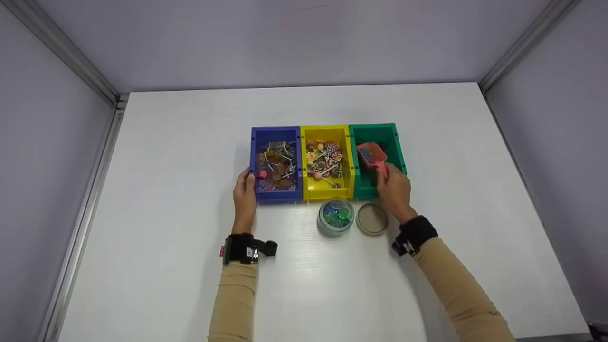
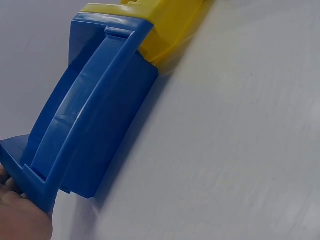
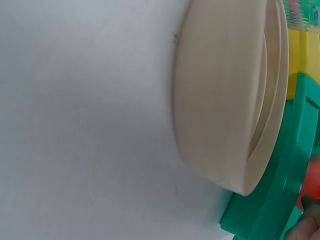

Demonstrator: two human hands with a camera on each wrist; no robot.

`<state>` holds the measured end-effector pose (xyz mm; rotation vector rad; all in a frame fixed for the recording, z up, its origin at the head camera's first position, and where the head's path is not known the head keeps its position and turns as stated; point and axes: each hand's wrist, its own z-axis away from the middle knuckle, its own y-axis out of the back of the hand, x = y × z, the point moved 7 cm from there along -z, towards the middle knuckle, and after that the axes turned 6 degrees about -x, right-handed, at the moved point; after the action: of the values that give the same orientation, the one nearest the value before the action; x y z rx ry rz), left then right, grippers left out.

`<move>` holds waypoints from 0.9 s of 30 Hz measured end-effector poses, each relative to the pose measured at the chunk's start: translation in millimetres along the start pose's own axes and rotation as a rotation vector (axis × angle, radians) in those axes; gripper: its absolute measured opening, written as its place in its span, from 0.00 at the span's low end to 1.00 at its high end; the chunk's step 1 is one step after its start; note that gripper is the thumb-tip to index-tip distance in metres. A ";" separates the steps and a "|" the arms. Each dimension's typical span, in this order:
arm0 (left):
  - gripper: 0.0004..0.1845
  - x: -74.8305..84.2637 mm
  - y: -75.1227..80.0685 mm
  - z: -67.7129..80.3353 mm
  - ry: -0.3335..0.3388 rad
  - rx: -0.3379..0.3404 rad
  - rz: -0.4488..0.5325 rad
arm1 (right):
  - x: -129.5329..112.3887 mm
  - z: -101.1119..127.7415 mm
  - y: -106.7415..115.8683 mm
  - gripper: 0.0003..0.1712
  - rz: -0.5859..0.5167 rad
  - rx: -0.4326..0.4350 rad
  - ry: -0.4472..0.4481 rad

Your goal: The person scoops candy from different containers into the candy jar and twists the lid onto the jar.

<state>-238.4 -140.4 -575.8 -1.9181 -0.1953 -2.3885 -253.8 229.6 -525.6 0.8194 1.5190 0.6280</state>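
Three bins stand side by side: a blue bin [image 1: 253, 142] of lollipops, a yellow bin [image 1: 327, 128] of lollipops and a green bin [image 1: 373, 126]. My left hand [image 1: 247, 183] holds the blue bin's near left corner, thumb over the rim; in the left wrist view the hand [image 2: 20, 220] meets that blue bin [image 2: 95, 125] at its corner. My right hand [image 1: 385, 178] grips the handle of a pink scoop [image 1: 370, 154], which sits tilted over the green bin with dark blue pieces in it. In the right wrist view a fingertip [image 3: 305, 227] and a bit of the scoop [image 3: 311, 175] show past the green bin [image 3: 280, 190].
An open glass jar [image 1: 336, 216] of blue-green candies stands in front of the yellow bin. Its beige lid [image 1: 372, 218] lies beside it, under my right wrist, and looms large as the lid [image 3: 225, 100] in the right wrist view. The white table [image 1: 190, 142] is walled on three sides.
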 end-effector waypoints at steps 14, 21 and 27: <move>0.25 0.2 0.6 -0.8 -0.011 -0.001 -0.006 | -2.0 7.7 7.8 0.16 0.005 0.044 0.062; 0.25 -1.2 0.4 -1.6 0.002 -0.002 -0.012 | -2.1 12.4 9.7 0.17 -0.002 0.033 0.065; 0.25 0.0 0.5 0.0 -0.001 0.005 -0.002 | -2.2 16.0 12.1 0.17 -0.014 0.024 0.053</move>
<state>-238.3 -140.8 -575.8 -1.9180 -0.2033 -2.3859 -236.3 233.9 -516.6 0.8152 1.5812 0.6265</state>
